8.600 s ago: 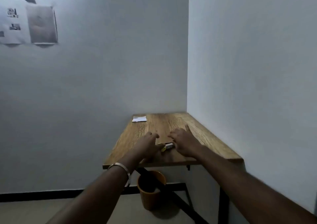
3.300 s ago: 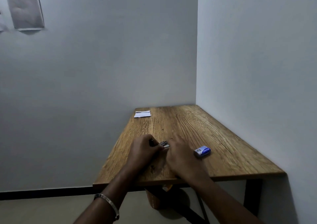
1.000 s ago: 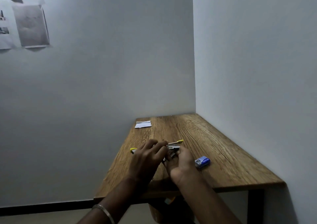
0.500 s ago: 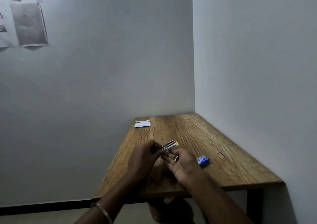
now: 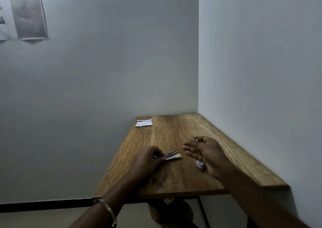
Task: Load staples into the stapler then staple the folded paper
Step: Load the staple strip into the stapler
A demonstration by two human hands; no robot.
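Both hands work over the brown wooden table (image 5: 174, 137): my left hand (image 5: 148, 163) grips the small metal stapler with a yellow tip (image 5: 171, 155) resting there. My right hand (image 5: 207, 153) hovers with fingers loosely spread beside it, over the little blue staple box (image 5: 200, 165); the folded white paper (image 5: 144, 123) lies at the far corner

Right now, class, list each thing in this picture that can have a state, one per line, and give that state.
stapler: lying on the table, gripped at its rear end by the left hand.
left hand: curled round the stapler.
right hand: raised above the table, fingers relaxed; something small shows at the fingertips, too small to tell.
staple box: on the table, open or closed unclear.
folded paper: lying at the far corner, untouched.
table: bears all three.
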